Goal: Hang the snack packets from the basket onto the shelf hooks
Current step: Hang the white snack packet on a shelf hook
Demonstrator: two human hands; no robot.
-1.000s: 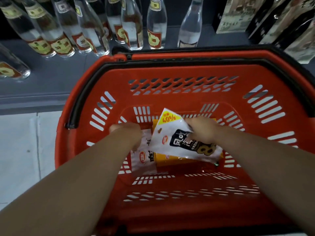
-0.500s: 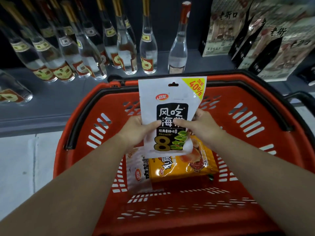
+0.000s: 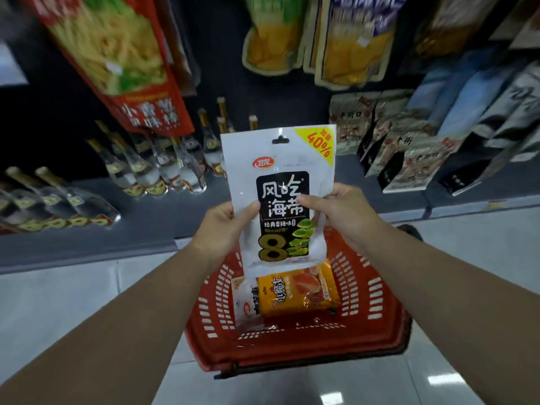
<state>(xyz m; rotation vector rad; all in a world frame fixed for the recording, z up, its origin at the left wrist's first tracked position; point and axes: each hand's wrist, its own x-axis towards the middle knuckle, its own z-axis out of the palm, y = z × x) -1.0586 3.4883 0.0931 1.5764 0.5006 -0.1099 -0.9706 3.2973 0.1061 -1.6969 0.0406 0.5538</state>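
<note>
The white plastic snack packet with a black label (image 3: 279, 197) stands upright between both hands, above the red plastic basket (image 3: 377, 323); left hand (image 3: 225, 229) and right hand (image 3: 340, 211) each pinch a side edge.

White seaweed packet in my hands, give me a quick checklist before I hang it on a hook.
1. Grip: left hand and right hand both hold the white packet: ok.
2. Packet upright, print facing me: ok.
3. Hang hole at the top uncovered: ok.
4. Free hook in sight: cannot tell, the hanging bags above are blurred.
5. Packet lifted clear of the red basket: ok.
</note>
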